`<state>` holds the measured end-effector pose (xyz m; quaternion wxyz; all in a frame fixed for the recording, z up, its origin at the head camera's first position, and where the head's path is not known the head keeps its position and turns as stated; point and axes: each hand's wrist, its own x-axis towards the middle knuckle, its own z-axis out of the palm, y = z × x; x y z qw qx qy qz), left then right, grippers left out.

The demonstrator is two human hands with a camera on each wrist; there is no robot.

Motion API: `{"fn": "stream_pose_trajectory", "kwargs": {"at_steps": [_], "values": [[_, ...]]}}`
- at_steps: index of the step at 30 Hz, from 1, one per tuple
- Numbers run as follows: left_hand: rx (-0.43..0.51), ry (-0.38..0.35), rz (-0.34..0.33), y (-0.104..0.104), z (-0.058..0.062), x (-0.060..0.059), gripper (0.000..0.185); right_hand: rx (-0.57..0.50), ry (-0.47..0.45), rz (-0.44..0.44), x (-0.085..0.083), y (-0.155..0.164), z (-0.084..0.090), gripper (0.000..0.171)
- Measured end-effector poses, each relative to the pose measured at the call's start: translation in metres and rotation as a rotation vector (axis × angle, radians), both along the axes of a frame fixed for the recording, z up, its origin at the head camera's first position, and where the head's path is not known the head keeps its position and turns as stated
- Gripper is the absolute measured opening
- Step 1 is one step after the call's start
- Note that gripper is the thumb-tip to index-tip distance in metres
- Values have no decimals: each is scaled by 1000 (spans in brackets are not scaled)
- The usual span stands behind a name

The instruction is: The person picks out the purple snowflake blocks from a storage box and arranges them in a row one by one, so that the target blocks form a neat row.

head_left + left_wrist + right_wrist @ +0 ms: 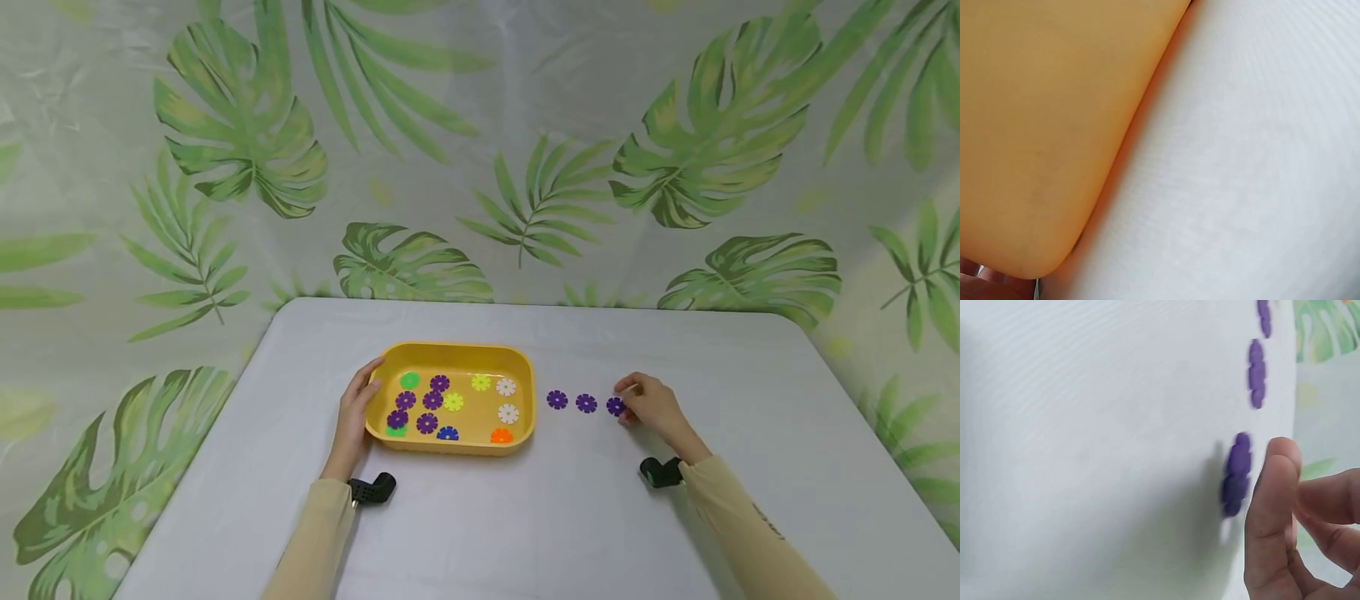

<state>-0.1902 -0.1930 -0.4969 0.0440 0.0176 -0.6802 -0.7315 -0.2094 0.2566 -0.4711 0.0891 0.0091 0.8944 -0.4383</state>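
A yellow tray stands on the table with several notched plastic discs inside: purple, green, yellow, white, blue and orange. My left hand holds its left side, thumb by the rim; in the left wrist view only parts of its fingers show below the tray's wall. Right of the tray, a purple disc, a second purple disc and a third purple disc form a row. My right hand is at the third one, thumb and forefinger close together beside it, with no disc visible between them.
The table has a white cover. Behind it hangs a leaf-patterned curtain. A black wrist camera is on the left arm and another black wrist camera on the right.
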Motion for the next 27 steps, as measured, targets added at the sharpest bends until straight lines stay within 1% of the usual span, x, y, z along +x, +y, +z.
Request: {"fn": "stream_pose_trajectory", "kwargs": {"at_steps": [3, 7, 11, 14, 17, 20, 23, 27], "values": [[-18, 11, 10, 0, -3, -1, 39, -60, 25, 14, -2, -9, 10, 25], [-19, 8, 14, 0, -2, 0, 40, -216, 45, 87, -2, -32, 26, 26], [-20, 1, 18, 2, -1, 0, 39, -333, 22, 166, -2, -71, 40, 26], [-3, -4, 15, 3, 5, 2, 39, -393, -21, 216, -2, -106, 47, 28], [15, -11, 4, 6, 16, 7, 40, -435, -68, 293, -1, -139, 47, 30], [9, -19, -5, 8, 25, 11, 41, -452, -110, 374, 0, -169, 44, 30], [-6, -26, -5, 8, 27, 12, 41, -471, -155, 426, 2, -195, 38, 28], [-9, -20, -5, 7, 27, 12, 41, -450, -216, 453, 4, -223, 30, 27]]}}
